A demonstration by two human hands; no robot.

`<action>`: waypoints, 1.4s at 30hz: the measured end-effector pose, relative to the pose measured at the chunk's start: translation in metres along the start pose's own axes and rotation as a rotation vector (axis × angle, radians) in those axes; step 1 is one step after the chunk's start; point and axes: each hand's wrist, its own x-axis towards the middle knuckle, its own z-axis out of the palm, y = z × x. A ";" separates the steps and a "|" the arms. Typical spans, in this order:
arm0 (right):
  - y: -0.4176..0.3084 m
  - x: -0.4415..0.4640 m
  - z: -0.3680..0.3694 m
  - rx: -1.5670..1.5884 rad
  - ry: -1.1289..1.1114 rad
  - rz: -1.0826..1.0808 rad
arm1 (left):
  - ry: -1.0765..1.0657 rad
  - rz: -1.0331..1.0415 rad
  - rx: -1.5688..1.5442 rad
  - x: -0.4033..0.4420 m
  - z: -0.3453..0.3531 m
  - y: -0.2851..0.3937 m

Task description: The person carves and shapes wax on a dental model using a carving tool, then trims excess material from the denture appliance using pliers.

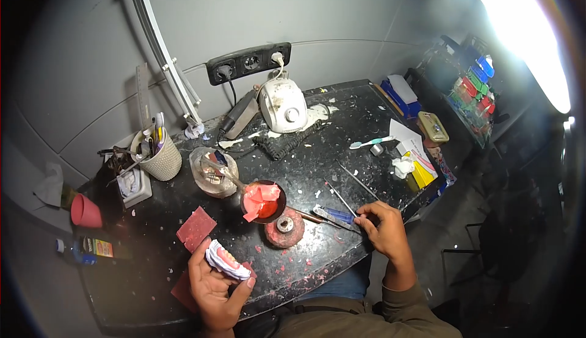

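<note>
My left hand (213, 286) holds a dental cast (226, 260), a white base with pink wax and a row of teeth, between thumb and fingers. At the right front of the bench, the fingertips of my right hand (381, 225) are pinched at the end of a thin metal dental tool (342, 199). Just left of them lie a blue-handled tool (336, 213) and the dark handle (305, 215) of a small pan. That pan (282, 207) contains red melted wax and pink wax pieces (261, 196). Right beside it stands a pink-stained spirit burner (284, 229).
Wax sheets (196, 229) lie near my left hand. Behind the pan stands a clear bowl (213, 185). A white control unit (284, 105), a woven cup of tools (162, 158) and a lamp arm (160, 51) line the back. Another metal tool (359, 179) and a toothbrush (371, 143) lie right.
</note>
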 end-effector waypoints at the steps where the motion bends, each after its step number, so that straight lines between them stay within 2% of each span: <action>1: 0.003 -0.001 0.000 0.008 -0.002 0.001 | -0.005 0.013 -0.014 0.000 0.001 -0.001; 3: 0.006 -0.003 0.001 -0.043 0.067 -0.049 | -0.008 0.016 -0.012 0.002 -0.001 -0.001; 6: -0.005 -0.007 0.001 0.043 0.131 -0.050 | -0.009 0.037 -0.006 0.005 -0.001 -0.004; 10: -0.011 -0.018 0.001 0.108 -0.001 -0.047 | -0.049 -0.036 -0.033 0.006 -0.003 -0.005; 12: -0.009 -0.021 0.001 0.007 -0.048 -0.071 | -0.133 -0.058 -0.089 0.007 -0.003 -0.003; 16: -0.008 -0.024 0.000 -0.030 0.023 -0.121 | -0.205 -0.020 -0.154 0.006 -0.006 -0.007; 18: -0.003 -0.025 -0.001 0.021 0.063 -0.069 | -0.246 -0.029 -0.109 0.006 -0.007 -0.007; 19: 0.001 -0.023 -0.002 0.005 0.102 -0.122 | -0.255 -0.025 -0.080 0.006 -0.007 -0.007; 22: 0.018 -0.024 0.001 0.225 0.144 -0.024 | -0.264 -0.006 -0.040 0.004 -0.009 -0.012; 23: 0.021 -0.026 0.001 0.418 0.106 -0.010 | -0.265 -0.002 -0.024 0.003 -0.009 -0.012; 24: 0.022 -0.028 0.008 0.663 0.165 0.046 | -0.269 0.000 -0.008 0.003 -0.009 -0.012; 27: 0.003 -0.029 0.005 0.685 0.081 0.020 | -0.283 0.036 -0.033 0.002 -0.009 -0.012; 32: -0.029 -0.035 0.025 0.748 0.042 -0.369 | -0.313 0.027 -0.018 -0.002 -0.007 -0.007; 36: -0.069 -0.032 0.032 0.880 -0.150 -0.469 | -0.381 0.041 0.061 -0.001 -0.011 -0.007; 38: -0.084 -0.023 0.032 0.780 -0.264 -0.606 | -0.454 0.101 0.221 0.004 -0.013 0.000; 39: -0.093 -0.021 0.035 0.788 -0.311 -0.626 | -0.413 0.139 0.247 0.005 -0.010 0.001; 42: -0.113 -0.020 0.040 0.612 -0.378 -0.682 | -0.399 0.069 0.256 0.005 -0.009 0.005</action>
